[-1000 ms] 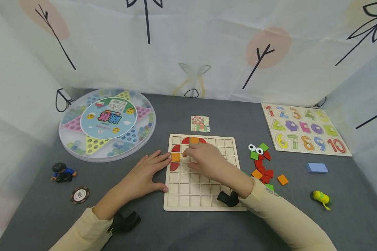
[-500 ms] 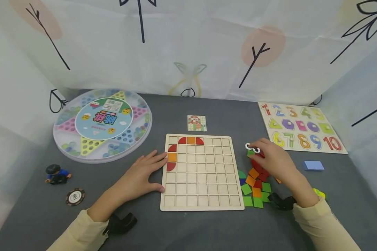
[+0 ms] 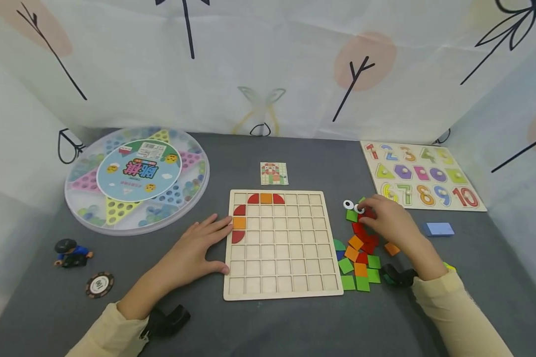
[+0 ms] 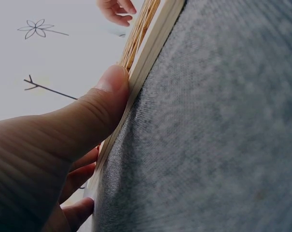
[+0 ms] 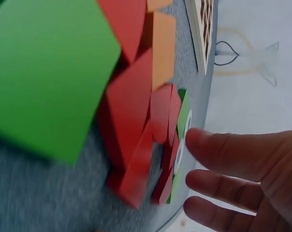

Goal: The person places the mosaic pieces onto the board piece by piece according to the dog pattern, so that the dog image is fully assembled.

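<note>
1. Wooden grid board [image 3: 283, 253] lies flat in the middle of the dark grey tabletop [image 3: 290, 329]; red quarter-circles [image 3: 239, 210] and orange squares [image 3: 266, 199] sit in cells along its top row and left column.
2. The left hand [image 3: 198, 248] has its fingers spread and fairly straight, touching the board's left edge, with the thumb against the side lower down.
3. The right hand [image 3: 392, 220] reaches over the far end of a pile of flat tiles [image 3: 362, 258] (red, orange, green and a bit of blue) just beside the board's right edge. Its fingers bend loosely, thumb apart from the lower fingers; whether a fingertip touches a tile or the white eye discs [image 3: 348, 205], I cannot tell.
4. The tabletop has a fine weave, seen close up from the left wrist. Beyond the board lies a small patterned card [image 3: 274, 173].
5. On the left are a round star-patterned game board [image 3: 138, 168], a toy figure [image 3: 73, 253] and a poker chip [image 3: 100, 284]; on the right, a number puzzle [image 3: 414, 182] and a blue block [image 3: 439, 229].
6. White sheeting [image 3: 272, 54] with peach ovals and black twigs encloses the back and sides.
</note>
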Motion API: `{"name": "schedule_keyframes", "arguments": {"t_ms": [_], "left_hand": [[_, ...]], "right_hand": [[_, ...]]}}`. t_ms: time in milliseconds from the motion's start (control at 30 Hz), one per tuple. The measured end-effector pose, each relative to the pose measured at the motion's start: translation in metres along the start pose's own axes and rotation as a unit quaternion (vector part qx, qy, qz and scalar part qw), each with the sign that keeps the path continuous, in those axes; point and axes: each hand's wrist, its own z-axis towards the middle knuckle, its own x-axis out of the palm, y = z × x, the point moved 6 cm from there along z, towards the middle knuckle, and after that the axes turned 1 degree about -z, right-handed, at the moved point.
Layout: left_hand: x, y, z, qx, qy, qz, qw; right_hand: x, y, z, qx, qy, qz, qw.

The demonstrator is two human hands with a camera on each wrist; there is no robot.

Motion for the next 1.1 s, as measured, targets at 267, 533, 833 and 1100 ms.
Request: {"name": "schedule_keyframes", "arguments": {"t_ms": [267,533,833,1100], "left_hand": [[-0.001,-0.001,0.001,-0.002,0.000,0.000,1.0000],[-0.001,-0.001,0.000,-0.003,0.000,0.000,1.0000],[-0.002,-0.001,0.001,-0.004,0.001,-0.001,1.0000],[-0.001,-0.001,0.001,-0.001,0.001,0.002,1.0000]], "right_hand": [[0.004,-0.006,-0.003,0.006,0.035,-0.004,0.999],[0.007,-0.001,-0.004,-0.038,0.039,-0.005,0.999],[0.008,0.003,-0.012,-0.084,0.041,0.015,0.996],[0.012,0.009,-0.011,-0.111,0.059,0.002,0.992]]}}
